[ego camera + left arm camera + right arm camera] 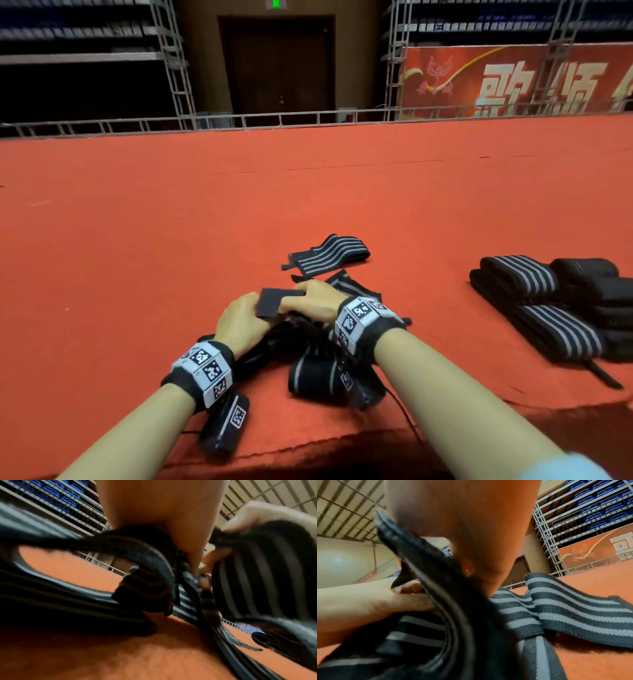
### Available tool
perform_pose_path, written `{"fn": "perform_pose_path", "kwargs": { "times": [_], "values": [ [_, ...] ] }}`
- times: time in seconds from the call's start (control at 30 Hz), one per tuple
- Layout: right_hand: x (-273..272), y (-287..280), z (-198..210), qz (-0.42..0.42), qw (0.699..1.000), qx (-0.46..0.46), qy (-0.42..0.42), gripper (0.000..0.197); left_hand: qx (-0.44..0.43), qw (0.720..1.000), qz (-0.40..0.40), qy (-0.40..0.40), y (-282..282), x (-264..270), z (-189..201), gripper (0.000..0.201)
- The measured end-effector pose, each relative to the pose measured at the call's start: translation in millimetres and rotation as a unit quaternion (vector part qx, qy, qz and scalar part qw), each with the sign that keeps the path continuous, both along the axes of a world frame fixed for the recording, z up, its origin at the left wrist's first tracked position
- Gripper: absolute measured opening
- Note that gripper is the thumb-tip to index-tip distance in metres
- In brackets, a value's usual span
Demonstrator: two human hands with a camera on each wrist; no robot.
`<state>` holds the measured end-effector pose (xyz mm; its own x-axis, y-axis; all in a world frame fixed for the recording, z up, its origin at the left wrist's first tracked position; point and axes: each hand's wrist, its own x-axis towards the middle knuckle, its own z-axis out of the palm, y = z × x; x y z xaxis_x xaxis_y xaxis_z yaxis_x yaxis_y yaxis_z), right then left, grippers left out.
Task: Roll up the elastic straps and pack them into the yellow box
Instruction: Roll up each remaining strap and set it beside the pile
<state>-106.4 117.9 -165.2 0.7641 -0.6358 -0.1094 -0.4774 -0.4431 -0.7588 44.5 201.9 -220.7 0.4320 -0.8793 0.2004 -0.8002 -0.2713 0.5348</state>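
Both hands (274, 313) pinch strap end (270, 301) — curled.

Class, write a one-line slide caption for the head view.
Both hands grip a black strap end above tangled striped straps.

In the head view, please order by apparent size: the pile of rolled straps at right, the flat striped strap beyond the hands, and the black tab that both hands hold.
1. pile of rolled straps
2. flat striped strap
3. black tab

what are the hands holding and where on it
Both the left hand and the right hand pinch one elastic strap at its plain black end tab.
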Motion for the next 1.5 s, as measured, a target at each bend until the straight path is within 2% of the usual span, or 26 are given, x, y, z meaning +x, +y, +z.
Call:
{"fn": "perform_pose_path", "kwargs": {
  "times": [0.07, 0.1, 0.23, 0.37, 0.43, 0.5, 0.57, 0.67, 0.73, 0.8, 0.87, 0.93, 1.03, 1.13, 1.2, 1.27, 1.33, 1.37, 1.43, 1.5],
  "values": [
    [4, -7, -2, 0.015, 0.999, -0.005, 0.039, 0.025, -0.019, 0.999, -0.019, 0.022, 5, 9, -2, 0.015],
    [4, -10, -3, 0.023, 0.999, -0.009, 0.046, 0.022, -0.029, 0.999, -0.021, 0.035, 8, 13, -4, 0.014],
    [-3, -27, 6, 0.005, 0.999, -0.049, 0.001, 0.018, -0.068, 0.994, -0.028, 0.078, 11, 21, -1, 0.043],
    [-11, -61, 25, -0.077, 0.993, -0.03, -0.086, 0.017, -0.112, 0.989, -0.039, 0.092, 8, 25, 19, 0.033],
    [-22, -84, 39, -0.154, 0.978, -0.026, -0.138, 0.012, -0.12, 0.986, -0.05, 0.107, 11, 36, 25, 0.035],
    [-37, -104, 55, -0.247, 0.945, 0.006, -0.216, 0.01, -0.11, 0.986, -0.041, 0.115, 16, 52, 24, 0.029],
    [-49, -116, 66, -0.306, 0.908, 0.041, -0.282, 0.011, -0.079, 0.992, -0.027, 0.097, 24, 63, 19, 0.019],
    [-53, -119, 69, -0.328, 0.867, 0.091, -0.363, 0.021, -0.011, 1.0, 0.003, 0.026, 32, 65, 8, 0.005],
    [-56, -118, 67, -0.364, 0.832, 0.077, -0.41, 0.021, 0.021, 0.999, 0.045, 0.007, 35, 64, 5, 0.009],
    [-62, -116, 65, -0.391, 0.784, 0.083, -0.474, 0.02, 0.049, 0.995, 0.088, 0.01, 37, 65, 4, 0.01],
    [-72, -115, 63, -0.397, 0.761, 0.111, -0.502, 0.018, 0.091, 0.989, 0.118, 0.001, 37, 65, 4, 0.012],
    [-77, -114, 58, -0.368, 0.777, 0.142, -0.491, 0.014, 0.166, 0.975, 0.139, -0.04, 36, 63, 8, 0.017],
    [-77, -105, 52, -0.329, 0.831, 0.131, -0.429, 0.014, 0.256, 0.948, 0.148, -0.117, 26, 56, 13, 0.04],
    [-76, -93, 43, -0.307, 0.853, 0.138, -0.4, 0.017, 0.301, 0.924, 0.128, -0.197, 7, 46, 9, 0.048],
    [-78, -83, 34, -0.286, 0.872, 0.167, -0.362, 0.017, 0.299, 0.932, 0.113, -0.174, -9, 43, 3, 0.046],
    [-82, -75, 21, -0.259, 0.879, 0.218, -0.335, 0.014, 0.259, 0.958, 0.092, -0.086, -27, 40, 1, 0.043],
    [-86, -72, 8, -0.235, 0.883, 0.269, -0.303, 0.04, 0.213, 0.973, 0.082, -0.032, -46, 36, -3, 0.048],
    [-89, -71, 3, -0.22, 0.886, 0.29, -0.288, 0.046, 0.203, 0.976, 0.075, -0.018, -53, 32, -6, 0.053],
    [-92, -68, -5, -0.183, 0.893, 0.316, -0.264, 0.03, 0.208, 0.976, 0.056, -0.019, -68, 23, -17, 0.057],
    [-92, -68, -13, -0.179, 0.907, 0.284, -0.254, 0.014, 0.228, 0.969, 0.06, -0.075, -79, 18, -27, 0.057]
  ]
}}
